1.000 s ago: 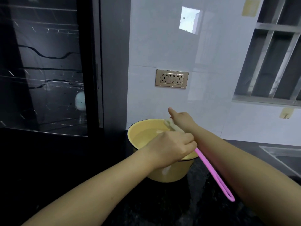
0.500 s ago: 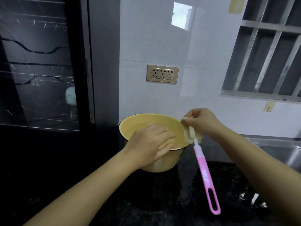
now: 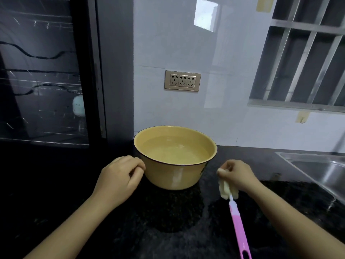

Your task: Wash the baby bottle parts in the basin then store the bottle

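The black counter lies under both grips. The yellow basin stands just to the left of my right grip and just to the right of my left one, with water quite high inside. I cannot see any bottle part in it. The left hand has curled fingers and, I think, holds nothing. The right hand pinches the brush only at its sponge head, and the pink handle hangs below the grip, towards me. The wet sponge is soft, so the brush may slip out or swing against the basin. A push from the left hand may spill water.
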A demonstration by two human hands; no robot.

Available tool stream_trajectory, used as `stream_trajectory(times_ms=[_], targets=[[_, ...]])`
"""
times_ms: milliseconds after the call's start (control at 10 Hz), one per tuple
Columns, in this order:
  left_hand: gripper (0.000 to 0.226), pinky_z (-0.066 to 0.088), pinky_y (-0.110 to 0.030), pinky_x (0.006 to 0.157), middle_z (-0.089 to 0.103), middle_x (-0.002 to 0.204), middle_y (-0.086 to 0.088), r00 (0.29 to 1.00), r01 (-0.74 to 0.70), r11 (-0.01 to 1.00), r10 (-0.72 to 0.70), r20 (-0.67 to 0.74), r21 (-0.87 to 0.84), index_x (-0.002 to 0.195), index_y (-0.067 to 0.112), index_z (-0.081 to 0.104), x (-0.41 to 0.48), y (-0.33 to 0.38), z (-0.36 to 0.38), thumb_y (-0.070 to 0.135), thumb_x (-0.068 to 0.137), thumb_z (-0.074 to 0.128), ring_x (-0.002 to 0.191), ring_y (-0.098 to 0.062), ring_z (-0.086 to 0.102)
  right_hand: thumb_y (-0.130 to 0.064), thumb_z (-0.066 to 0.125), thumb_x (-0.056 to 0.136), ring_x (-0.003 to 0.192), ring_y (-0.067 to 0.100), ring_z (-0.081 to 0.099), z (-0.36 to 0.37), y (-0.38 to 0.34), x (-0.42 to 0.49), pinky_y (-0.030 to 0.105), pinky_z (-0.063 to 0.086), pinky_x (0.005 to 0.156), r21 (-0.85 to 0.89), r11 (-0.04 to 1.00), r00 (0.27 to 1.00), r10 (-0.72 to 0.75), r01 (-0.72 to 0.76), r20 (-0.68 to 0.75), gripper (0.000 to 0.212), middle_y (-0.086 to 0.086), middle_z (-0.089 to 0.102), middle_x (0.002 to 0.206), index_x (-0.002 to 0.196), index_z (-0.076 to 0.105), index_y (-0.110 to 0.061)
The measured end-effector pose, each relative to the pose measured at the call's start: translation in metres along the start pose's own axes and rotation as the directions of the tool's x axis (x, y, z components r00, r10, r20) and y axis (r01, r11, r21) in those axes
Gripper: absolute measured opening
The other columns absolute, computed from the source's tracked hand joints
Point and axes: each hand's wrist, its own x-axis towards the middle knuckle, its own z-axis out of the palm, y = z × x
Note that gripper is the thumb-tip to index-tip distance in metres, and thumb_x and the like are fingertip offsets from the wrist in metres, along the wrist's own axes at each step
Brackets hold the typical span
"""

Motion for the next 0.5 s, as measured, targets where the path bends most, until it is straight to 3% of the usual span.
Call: stream_trajectory(times_ms=[100,200,300,400,500], targets=[[0.033,0.044,-0.030,0.062,0.059,0.065,0.010,0.991,0.115,0.993,-0.115,0.064,0.001,0.074,0.021,0.060,-0.004,-0.002,0.002,0.037,0.079,0.032,0.068,-0.008,0.056,-0.027,0.060,0.085,0.080,0.015,0.062,0.017,0.005,0.000,0.024,0.042,0.065,-0.039,0.999,0.999,0.020,-0.019,0.026,0.014,-0.002,0.068,0.075,0.077,0.066,-0.017],[0.020,0.048,-0.037,0.065,0.059,0.065,0.004,0.971,0.211,0.977,-0.210,0.119,0.001,0.079,0.018,0.060,-0.006,-0.006,0.006,0.020,0.091,0.044,0.066,-0.014,0.057,-0.031,0.059,0.086,0.081,0.017,0.066,0.031,0.011,0.003,0.029,0.050,0.071,-0.048,0.998,0.998,0.032,-0.030,0.046,0.017,0.001,0.070,0.075,0.074,0.063,-0.019],[0.018,0.050,-0.039,0.067,0.061,0.064,0.004,0.958,0.238,0.971,-0.241,0.153,0.037,0.077,0.022,0.059,-0.007,-0.012,0.009,0.019,0.091,0.048,0.065,-0.015,0.058,-0.037,0.059,0.088,0.088,0.017,0.064,0.043,0.016,0.005,0.029,0.048,0.072,-0.082,0.997,0.998,0.022,-0.018,0.055,0.020,0.001,0.070,0.086,0.084,0.065,-0.019],[0.017,0.051,-0.035,0.064,0.061,0.060,0.004,0.951,0.273,0.962,-0.270,0.153,0.003,0.076,0.029,0.064,-0.010,-0.014,0.010,0.020,0.088,0.056,0.062,-0.012,0.060,-0.042,0.055,0.090,0.093,0.019,0.063,0.048,0.017,0.006,0.027,0.044,0.071,-0.135,0.991,0.999,0.002,0.005,0.052,0.027,0.002,0.069,0.094,0.095,0.069,-0.019],[0.020,0.047,-0.022,0.058,0.063,0.056,0.002,0.952,0.302,0.937,-0.287,0.107,-0.175,0.076,0.030,0.070,-0.010,-0.013,0.010,0.015,0.085,0.062,0.055,-0.009,0.059,-0.044,0.052,0.090,0.093,0.022,0.062,0.044,0.014,0.005,0.033,0.047,0.077,-0.147,0.989,0.994,-0.040,0.024,-0.103,0.027,0.001,0.064,0.095,0.094,0.069,-0.024]])
